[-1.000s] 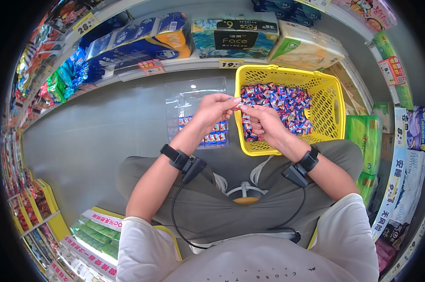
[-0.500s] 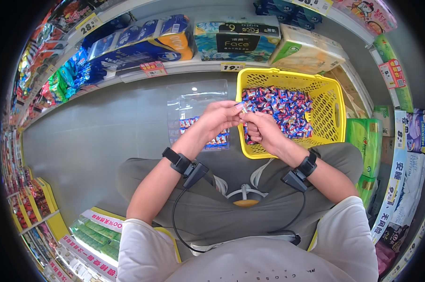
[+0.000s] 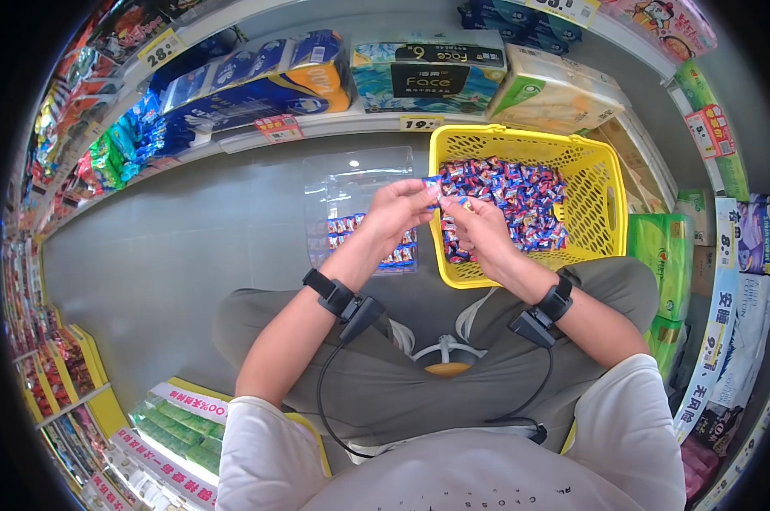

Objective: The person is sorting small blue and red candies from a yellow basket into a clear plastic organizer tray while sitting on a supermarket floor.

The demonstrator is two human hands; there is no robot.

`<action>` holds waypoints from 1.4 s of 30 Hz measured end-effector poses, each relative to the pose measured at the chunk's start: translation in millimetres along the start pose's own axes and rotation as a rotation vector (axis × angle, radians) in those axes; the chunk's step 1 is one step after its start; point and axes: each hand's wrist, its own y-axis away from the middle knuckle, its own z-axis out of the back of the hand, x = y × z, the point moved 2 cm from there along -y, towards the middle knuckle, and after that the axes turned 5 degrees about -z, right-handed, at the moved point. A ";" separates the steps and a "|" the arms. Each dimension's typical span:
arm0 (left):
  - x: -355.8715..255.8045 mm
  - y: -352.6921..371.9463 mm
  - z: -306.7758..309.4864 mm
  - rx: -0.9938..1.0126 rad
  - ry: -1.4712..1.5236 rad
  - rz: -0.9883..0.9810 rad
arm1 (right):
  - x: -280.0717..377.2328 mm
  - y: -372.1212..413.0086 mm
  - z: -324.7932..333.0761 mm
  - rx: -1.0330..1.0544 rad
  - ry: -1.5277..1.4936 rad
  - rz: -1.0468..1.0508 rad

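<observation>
In the head view, the left hand (image 3: 395, 211) pinches a candy (image 3: 432, 182) by its wrapper, while the right hand (image 3: 480, 232) meets it, fingers closed, seemingly gripping a second candy (image 3: 465, 203). They meet by the basket's (image 3: 619, 200) rim, probably for easy reach of its loose candies (image 3: 521, 192). Beside it, rows (image 3: 397, 255) fill part of the clear box (image 3: 357, 175), likely to pack neatly.
</observation>
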 end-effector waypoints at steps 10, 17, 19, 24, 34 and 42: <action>40.5 -82.5 90.2 -0.432 -0.410 -0.152 | -14.0 -7.8 13.7 -0.042 -0.313 -0.239; 129.3 -144.0 130.2 -0.656 -0.626 -0.186 | -20.2 -6.9 11.4 -0.006 -0.297 -0.231; 113.1 -131.7 111.7 -0.660 -0.749 -0.130 | -20.2 -5.7 9.1 -0.033 -0.256 -0.201; 132.4 -144.0 124.9 -0.668 -0.879 -0.116 | -16.1 -4.4 7.7 -0.066 -0.216 -0.245; 145.5 -149.1 131.2 -0.638 -0.977 -0.159 | -20.3 -5.7 8.6 -0.028 -0.284 -0.258; 145.5 -146.1 134.7 -0.625 -1.059 -0.172 | -16.6 -1.0 6.5 -0.049 -0.236 -0.240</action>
